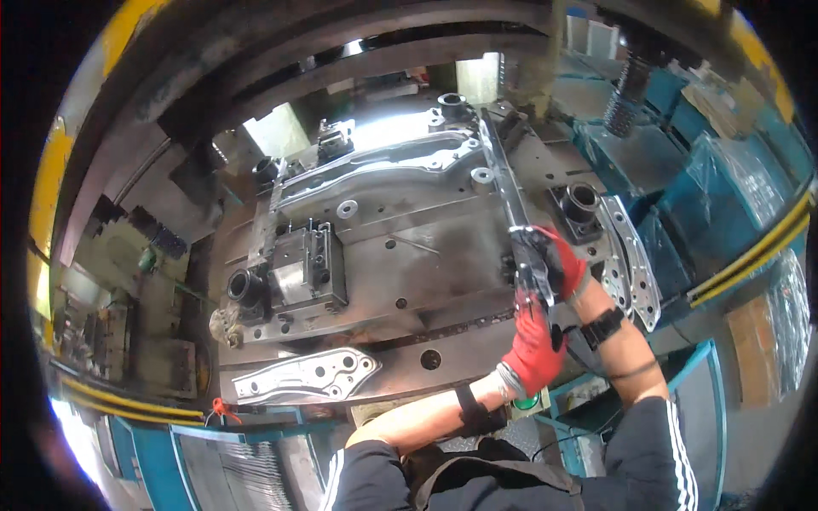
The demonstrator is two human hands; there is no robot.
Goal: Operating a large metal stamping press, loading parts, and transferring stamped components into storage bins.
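Observation:
A long, narrow, shiny metal part [506, 183] reaches from near the far edge of the press bed [443, 281] back toward me, right of centre. My right hand [561, 262], in a red and dark work glove, is closed round its near section. Just below, my left hand [535, 345], in a red glove, grips the part's near end; its fingertips are partly hidden. Left of the part, a curved stamped metal panel [375, 170] lies across the die. Another stamped panel with holes [307, 375] rests at the bed's front left edge.
More perforated stamped panels [635, 264] lie at the bed's right edge, beside a round guide bushing [582, 200]. A steel die block [305, 266] stands on the left. Yellow rails [754, 247] flank the press. A teal rack [239, 468] of stacked metal sheets stands at front left.

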